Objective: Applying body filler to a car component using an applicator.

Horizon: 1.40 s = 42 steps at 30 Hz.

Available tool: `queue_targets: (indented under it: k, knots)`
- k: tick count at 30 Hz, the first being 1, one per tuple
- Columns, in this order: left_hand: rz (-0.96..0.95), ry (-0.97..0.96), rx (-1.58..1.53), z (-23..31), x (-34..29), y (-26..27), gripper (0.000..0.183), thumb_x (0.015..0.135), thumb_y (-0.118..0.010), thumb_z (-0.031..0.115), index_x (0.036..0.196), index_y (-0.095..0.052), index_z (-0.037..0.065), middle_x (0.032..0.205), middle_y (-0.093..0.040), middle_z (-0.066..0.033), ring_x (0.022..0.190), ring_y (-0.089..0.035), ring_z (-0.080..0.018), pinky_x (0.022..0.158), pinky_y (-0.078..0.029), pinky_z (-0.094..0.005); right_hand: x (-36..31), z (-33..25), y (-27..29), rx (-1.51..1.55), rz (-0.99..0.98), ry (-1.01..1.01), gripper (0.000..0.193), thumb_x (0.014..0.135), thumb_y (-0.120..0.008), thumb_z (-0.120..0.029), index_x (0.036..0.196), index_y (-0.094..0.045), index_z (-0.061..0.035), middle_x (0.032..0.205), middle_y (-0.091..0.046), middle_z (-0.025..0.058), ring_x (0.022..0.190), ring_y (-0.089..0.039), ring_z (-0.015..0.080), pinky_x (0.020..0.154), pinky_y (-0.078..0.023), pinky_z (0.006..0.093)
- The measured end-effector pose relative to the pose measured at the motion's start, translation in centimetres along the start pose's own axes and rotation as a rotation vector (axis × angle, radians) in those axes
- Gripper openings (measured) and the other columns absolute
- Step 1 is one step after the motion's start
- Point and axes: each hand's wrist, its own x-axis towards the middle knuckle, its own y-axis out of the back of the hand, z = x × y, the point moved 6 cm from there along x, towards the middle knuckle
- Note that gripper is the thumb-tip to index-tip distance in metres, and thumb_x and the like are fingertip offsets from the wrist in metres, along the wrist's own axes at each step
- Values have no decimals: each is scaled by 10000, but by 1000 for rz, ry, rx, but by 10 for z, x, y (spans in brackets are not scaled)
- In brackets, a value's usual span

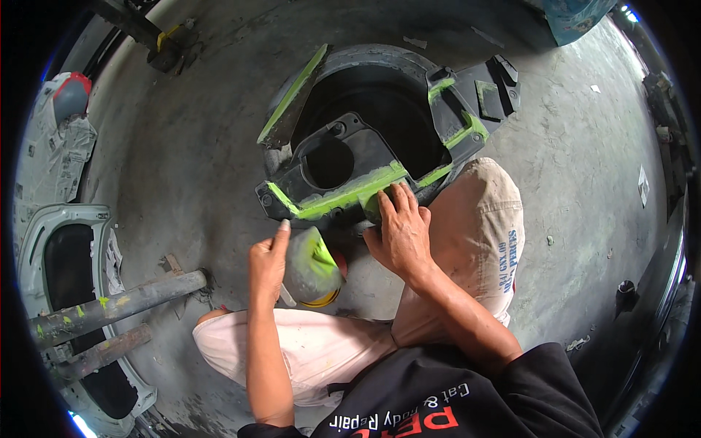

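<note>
A black plastic car part [350,157] with bright green filler along its edges lies on top of a tyre [369,55]. My right hand [401,230] presses a small grey-green pad [370,208] with its fingers against the part's near edge, over the green strip. By the part's near left corner, my left hand [269,261] is closed, thumb pointing up to the corner. Its other fingers are curled, and what they hold, if anything, is hidden. Beside it, between my legs, a greyish sheet with a bright green smear [312,266] rests over a yellow-rimmed round container [321,299].
Paint-spotted metal tubes [124,303] reach in from the left, over a pale car panel [33,226]. Newspaper-masked parts [55,160] stand behind them. A metal stand foot [166,47] is at the far left, a blue-green bag [577,18] at the far right. Scraps dot the concrete floor [584,168].
</note>
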Motion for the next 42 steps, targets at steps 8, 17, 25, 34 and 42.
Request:
queue_targets:
  k: [8,17,25,34,42]
  knots:
    - [15,-171,159,-32,44,-27,665,974,-639,585,891,-647,-75,743,-593,-86,723,-518,-151,706,-480,-335,8,7,-20,-29,-22,-30,746,773,-727,-289,1402,-522,54,1486,-466,238,1458,-378,355,1022,-390,503]
    - [-67,-43,179,-35,54,-32,497,1020,-634,436,889,-656,-42,707,-547,-40,709,-453,-123,665,-434,-319,12,12,-25,-45,-9,17,677,772,-710,-254,1353,-547,54,1470,-463,227,1451,-375,373,997,-397,518]
    - [-120,-2,88,-45,63,-35,452,1027,-632,401,922,-704,-33,764,-636,-56,735,-508,-117,709,-449,-305,11,11,-21,-69,-94,-19,644,769,-698,-262,1326,-584,41,1457,-496,187,1439,-394,337,996,-395,494]
    - [-122,-7,127,-44,63,-34,462,1024,-635,414,933,-715,-32,803,-679,-71,756,-551,-123,734,-467,-310,9,9,-8,-45,-45,-22,647,745,-710,-258,1307,-596,42,1431,-508,197,1424,-407,333,1002,-389,492]
    - [-107,-6,154,-45,64,-33,480,1015,-644,424,910,-715,-38,784,-672,-77,740,-547,-123,720,-465,-311,15,19,-18,-51,-20,-27,676,750,-706,-243,1347,-569,42,1463,-486,202,1446,-390,346,1021,-387,496]
